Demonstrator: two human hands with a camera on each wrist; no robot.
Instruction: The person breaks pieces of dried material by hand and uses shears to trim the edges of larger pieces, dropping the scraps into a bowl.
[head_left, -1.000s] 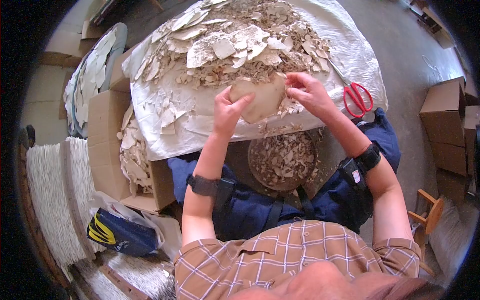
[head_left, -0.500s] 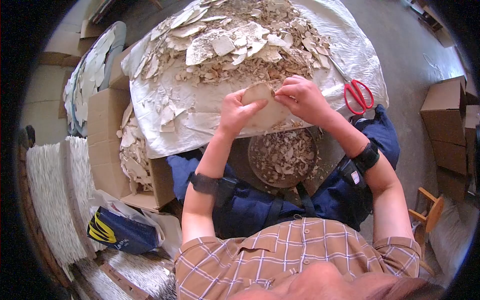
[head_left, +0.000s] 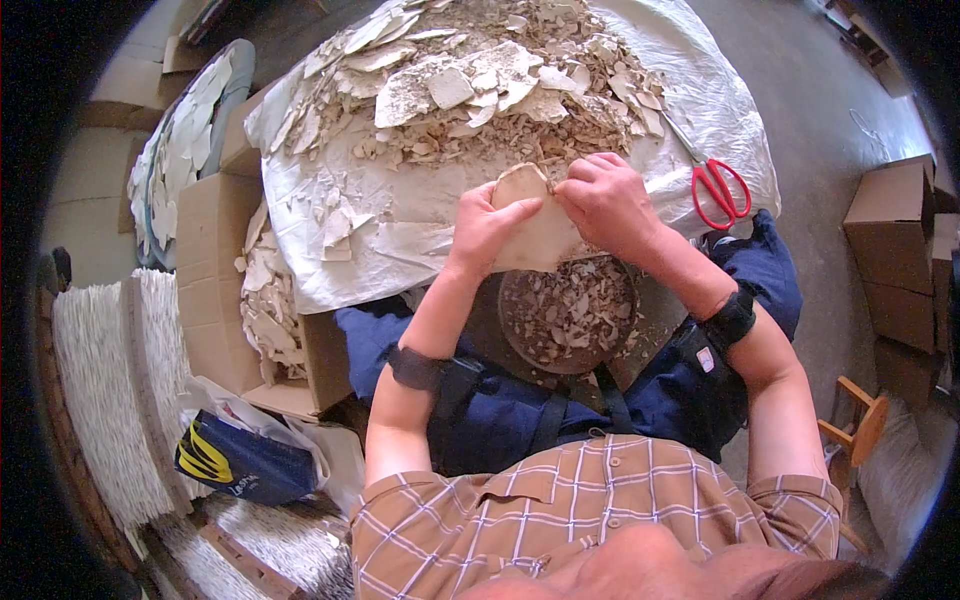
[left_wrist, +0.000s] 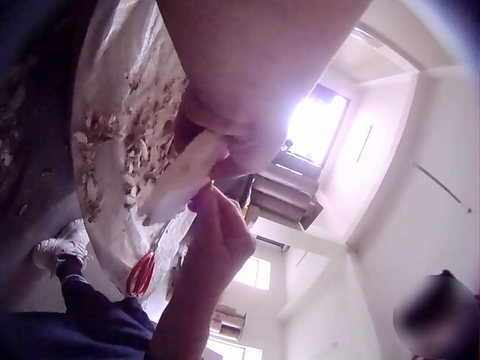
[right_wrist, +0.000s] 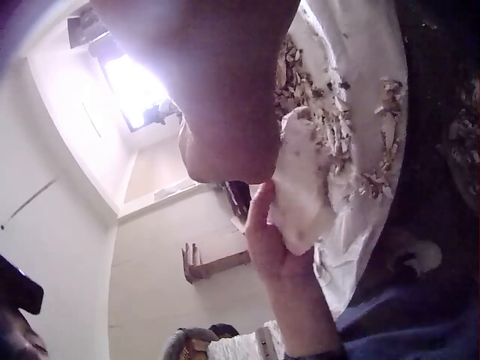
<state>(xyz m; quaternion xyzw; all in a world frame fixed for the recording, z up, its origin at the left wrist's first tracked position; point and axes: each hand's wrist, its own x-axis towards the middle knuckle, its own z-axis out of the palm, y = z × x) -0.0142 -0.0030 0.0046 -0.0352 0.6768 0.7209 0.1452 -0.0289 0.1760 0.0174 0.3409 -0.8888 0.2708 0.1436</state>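
Over the near edge of the cloth, my left hand [head_left: 482, 230] holds a flat, cream-coloured piece [head_left: 535, 238], thumb laid across its face. This thin, stiff-looking piece has a rounded top with a brownish rim. At its upper right edge my right hand [head_left: 612, 205] pinches with curled fingers and thumb. From the left wrist the piece [left_wrist: 180, 181] appears nearly edge-on, with the right hand's fingertips against its border. The right wrist view shows its broad pale face [right_wrist: 300, 187] and the left thumb along the side; the right fingertips are hidden there.
A large heap of similar flakes [head_left: 500, 85] covers the white cloth [head_left: 400, 240]. Red-handled scissors [head_left: 720, 193] lie at the right. Below the hands stands a round container of scraps [head_left: 568, 315]; a cardboard box [head_left: 215, 290] with pale pieces is at the left, near a blue bag [head_left: 245, 460].
The piece has been turned in the left hand and brought a little nearer the body. Both hands are closer together, and the right fingers have moved along to its upper edge.
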